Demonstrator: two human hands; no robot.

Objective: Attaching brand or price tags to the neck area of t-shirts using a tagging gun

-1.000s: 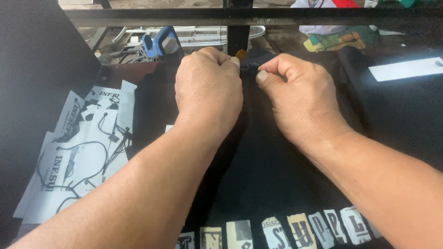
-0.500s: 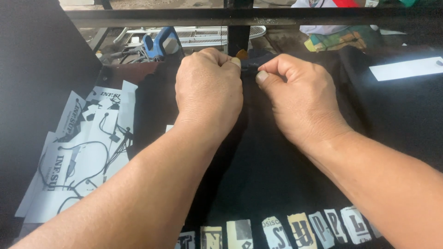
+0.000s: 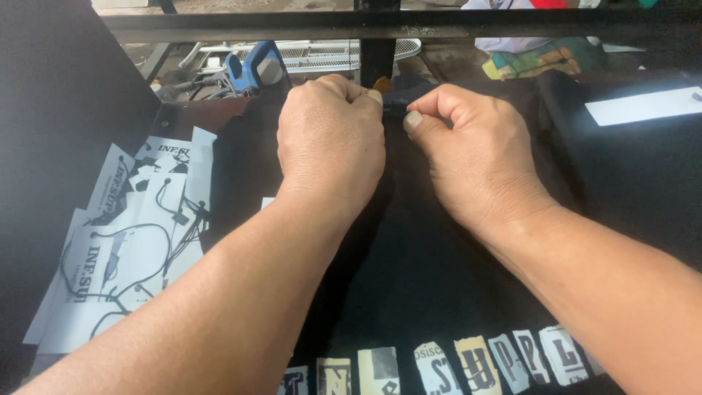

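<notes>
under a dark metal bar (image 3: 292, 25), we see a black printed t-shirt (image 3: 409, 271) filling the frame's centre; our left hand (image 3: 330, 143) and right hand (image 3: 472, 157) pinch its collar at upper centre, fingers closed tight, white printed sheets (image 3: 124, 241) at left

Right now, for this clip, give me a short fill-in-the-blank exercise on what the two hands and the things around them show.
1. Both hands pinch the top edge of a ____ garment.
2. The left hand and the right hand are closed, fingers meeting near the ____ of the garment's top edge.
3. The white printed sheets lie to the ____ of the garment.
4. The tool with the ____ handle lies beyond the left hand.

Missing words: black; middle; left; blue
</notes>
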